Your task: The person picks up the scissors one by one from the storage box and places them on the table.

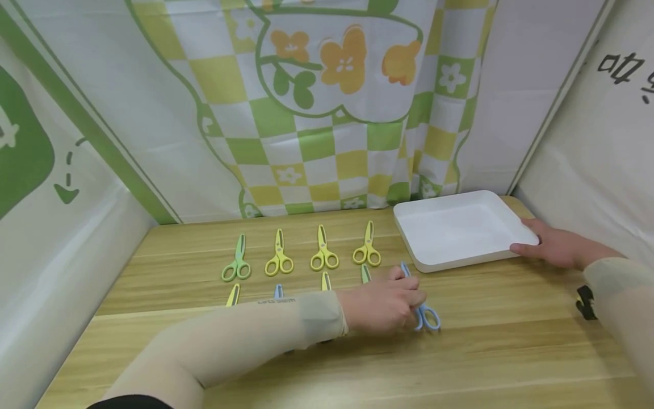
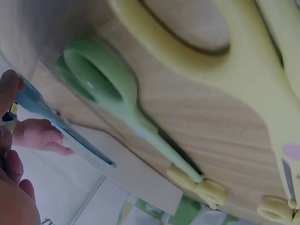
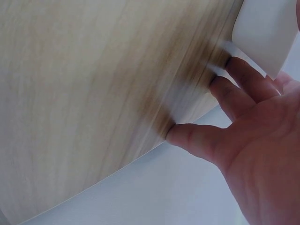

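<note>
My left hand point(image 1: 383, 304) pinches a pair of blue scissors point(image 1: 428, 318), its blade end pointing away and its handle loops toward me. In the left wrist view the fingers point(image 2: 14, 166) are at the left edge beside the blue scissors point(image 2: 35, 101); whether these touch the table is unclear. Green scissors point(image 2: 93, 70) and yellow scissors point(image 2: 253, 84) lie close by. At the near right corner of a white tray point(image 1: 460, 227), my right hand point(image 1: 557, 245) touches the wall. The right wrist view shows its fingers point(image 3: 197, 140) extended and spread near the tabletop beside the tray point(image 3: 265, 33).
A far row holds green scissors point(image 1: 237, 264) and several yellow ones point(image 1: 278, 258). More scissors in a nearer row, one yellow point(image 1: 233, 294), are partly hidden under my left forearm. A small black object point(image 1: 586, 302) is beside my right sleeve. A checked curtain point(image 1: 327, 142) hangs behind.
</note>
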Tool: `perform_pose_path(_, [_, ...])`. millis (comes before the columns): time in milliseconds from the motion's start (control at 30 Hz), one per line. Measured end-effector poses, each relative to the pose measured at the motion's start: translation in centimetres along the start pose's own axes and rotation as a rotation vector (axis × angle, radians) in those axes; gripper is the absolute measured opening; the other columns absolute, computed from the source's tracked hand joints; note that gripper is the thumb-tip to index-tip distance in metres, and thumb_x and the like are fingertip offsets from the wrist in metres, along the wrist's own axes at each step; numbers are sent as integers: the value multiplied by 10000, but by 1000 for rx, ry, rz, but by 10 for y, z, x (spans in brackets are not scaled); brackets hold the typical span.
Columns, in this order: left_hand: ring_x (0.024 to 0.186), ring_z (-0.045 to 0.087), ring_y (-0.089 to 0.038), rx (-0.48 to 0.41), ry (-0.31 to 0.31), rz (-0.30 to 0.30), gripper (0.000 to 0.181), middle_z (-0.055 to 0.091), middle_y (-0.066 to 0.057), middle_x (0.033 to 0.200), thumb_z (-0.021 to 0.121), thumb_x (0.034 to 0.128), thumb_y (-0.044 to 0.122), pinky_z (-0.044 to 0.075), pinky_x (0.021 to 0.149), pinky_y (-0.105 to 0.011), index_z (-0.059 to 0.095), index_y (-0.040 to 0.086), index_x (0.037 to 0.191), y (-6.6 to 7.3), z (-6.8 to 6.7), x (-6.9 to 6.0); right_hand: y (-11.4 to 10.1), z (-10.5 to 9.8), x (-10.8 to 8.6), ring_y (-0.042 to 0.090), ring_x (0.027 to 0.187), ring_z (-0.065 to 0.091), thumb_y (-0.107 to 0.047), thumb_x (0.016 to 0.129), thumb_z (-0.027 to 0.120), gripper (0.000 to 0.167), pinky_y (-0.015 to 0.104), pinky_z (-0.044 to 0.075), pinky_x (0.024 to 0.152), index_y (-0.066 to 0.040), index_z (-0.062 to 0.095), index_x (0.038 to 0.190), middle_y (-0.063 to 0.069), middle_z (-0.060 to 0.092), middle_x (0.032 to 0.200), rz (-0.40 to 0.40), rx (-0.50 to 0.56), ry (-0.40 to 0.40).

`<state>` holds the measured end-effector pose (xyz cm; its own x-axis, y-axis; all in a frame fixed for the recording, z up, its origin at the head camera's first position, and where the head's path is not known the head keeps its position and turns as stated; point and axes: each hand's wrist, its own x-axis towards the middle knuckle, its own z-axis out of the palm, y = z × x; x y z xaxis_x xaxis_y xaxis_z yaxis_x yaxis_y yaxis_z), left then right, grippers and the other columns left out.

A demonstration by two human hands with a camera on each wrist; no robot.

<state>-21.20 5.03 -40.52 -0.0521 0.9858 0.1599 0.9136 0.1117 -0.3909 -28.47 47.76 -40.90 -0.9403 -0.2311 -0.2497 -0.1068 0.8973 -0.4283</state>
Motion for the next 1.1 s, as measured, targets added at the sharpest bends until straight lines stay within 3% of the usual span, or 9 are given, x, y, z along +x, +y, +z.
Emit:
perform_pose_path(500, [896, 432, -127, 22, -183, -66, 234, 529, 135, 888, 590, 947, 426, 314, 788, -359, 685, 363, 743, 5, 16, 8, -1, -9, 0, 677, 1260, 258, -519, 998, 533, 969, 733, 272, 966, 134, 39, 1515, 498, 193, 1428, -3, -70, 12])
perform_pose_path(800, [916, 438, -122, 34, -186, -110, 229, 550, 139, 894, 615, 926, 411, 299, 832, -365, 679, 356, 713, 4, 20, 16, 2, -10, 0, 680, 1263, 245, -526, 995, 536, 989, 741, 268, 966, 135, 16, 1515, 499, 176, 1431, 9, -77, 1])
perform_pose_path(1100, [908, 432, -123, 45, -208, -114, 259, 555, 132, 913, 597, 952, 388, 292, 831, -356, 668, 335, 709, 3, 21, 18, 6, -10, 0, 680, 1263, 246, -531, 995, 533, 996, 740, 273, 968, 135, 4, 1514, 498, 178, 1429, 16, -81, -13])
